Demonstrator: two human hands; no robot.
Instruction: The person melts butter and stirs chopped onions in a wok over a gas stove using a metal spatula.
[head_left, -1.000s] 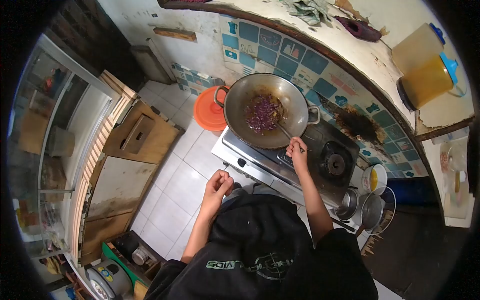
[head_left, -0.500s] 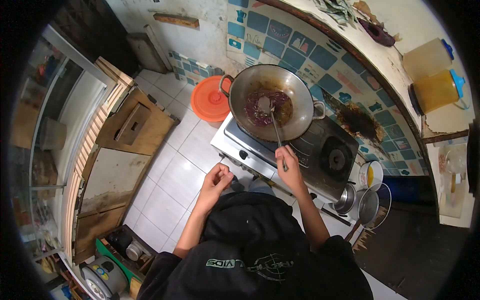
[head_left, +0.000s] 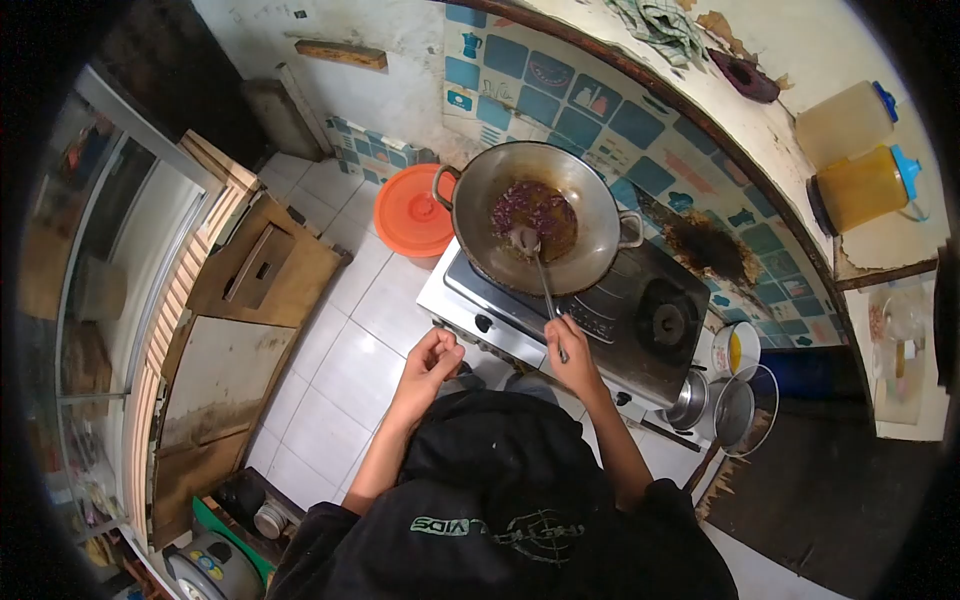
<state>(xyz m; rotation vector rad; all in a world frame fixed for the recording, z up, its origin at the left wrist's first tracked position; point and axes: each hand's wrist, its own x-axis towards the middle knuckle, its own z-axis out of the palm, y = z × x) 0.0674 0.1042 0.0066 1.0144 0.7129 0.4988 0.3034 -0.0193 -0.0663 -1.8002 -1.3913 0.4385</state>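
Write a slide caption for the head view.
The right grip holds a metal utensil in a wok of chopped purple food.

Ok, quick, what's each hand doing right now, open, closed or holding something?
Left hand: loosely closed, nothing visible in its grip.
Right hand: closed, holding the metal cooking utensil over the stove.

Right fingers [head_left: 568,332] grip a spatula [head_left: 545,280] — its end in the wok [head_left: 594,225].
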